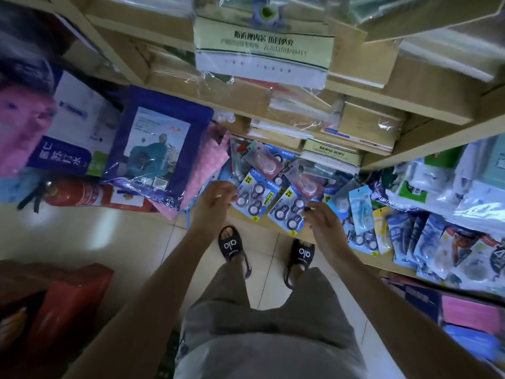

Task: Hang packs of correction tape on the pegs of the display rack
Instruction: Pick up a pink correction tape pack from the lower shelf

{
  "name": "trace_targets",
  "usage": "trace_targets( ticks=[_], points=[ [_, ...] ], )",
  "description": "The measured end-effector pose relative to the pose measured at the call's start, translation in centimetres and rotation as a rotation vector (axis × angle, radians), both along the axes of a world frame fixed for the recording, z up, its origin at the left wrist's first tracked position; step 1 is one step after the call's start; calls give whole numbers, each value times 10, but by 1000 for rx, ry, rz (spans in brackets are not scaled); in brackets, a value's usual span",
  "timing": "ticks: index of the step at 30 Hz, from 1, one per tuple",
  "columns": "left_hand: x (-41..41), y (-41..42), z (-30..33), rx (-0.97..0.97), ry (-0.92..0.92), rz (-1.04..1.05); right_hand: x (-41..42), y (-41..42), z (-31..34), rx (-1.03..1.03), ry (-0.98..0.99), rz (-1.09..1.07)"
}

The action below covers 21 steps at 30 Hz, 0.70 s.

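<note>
Two blue packs of correction tape, each holding several round black reels, are in front of me. My left hand (216, 201) pinches the left pack (253, 196) by its left edge. The right pack (289, 212) is pinched at its right edge by my right hand (323, 220). Behind them lies a heap of more correction tape packs (273, 162), some in pink clear wrap. Further packs (360, 212) hang or lean in a row to the right. No peg shows plainly.
Wooden shelves (426, 116) with wrapped paper stacks rise above the heap. A blue raincoat pack (161, 143) and a red fire extinguisher (73, 191) sit at left. Red boxes (62, 305) stand on the tiled floor at lower left. My sandalled feet (267, 253) stand below the shelf edge.
</note>
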<state>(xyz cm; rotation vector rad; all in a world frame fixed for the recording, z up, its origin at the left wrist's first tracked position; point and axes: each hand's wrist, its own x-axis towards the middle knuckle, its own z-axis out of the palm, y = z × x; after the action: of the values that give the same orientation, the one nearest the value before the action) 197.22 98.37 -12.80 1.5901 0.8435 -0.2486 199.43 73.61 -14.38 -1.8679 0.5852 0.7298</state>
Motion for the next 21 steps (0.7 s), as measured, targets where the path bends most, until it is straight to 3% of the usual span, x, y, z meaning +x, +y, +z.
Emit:
trace_targets(
  ticks=[5, 7, 14, 21],
  points=[
    [34, -2, -51, 31, 27, -24, 38, -2, -61, -79, 25, 58],
    [54, -11, -109, 37, 50, -49, 66, -8, -116, -134, 31, 81],
    [81, -13, -194, 434, 155, -162, 108, -10, -210, -335, 41, 236],
    [102, 2, -240, 431, 124, -203, 118, -3, -256, -590, 68, 314]
  ],
)
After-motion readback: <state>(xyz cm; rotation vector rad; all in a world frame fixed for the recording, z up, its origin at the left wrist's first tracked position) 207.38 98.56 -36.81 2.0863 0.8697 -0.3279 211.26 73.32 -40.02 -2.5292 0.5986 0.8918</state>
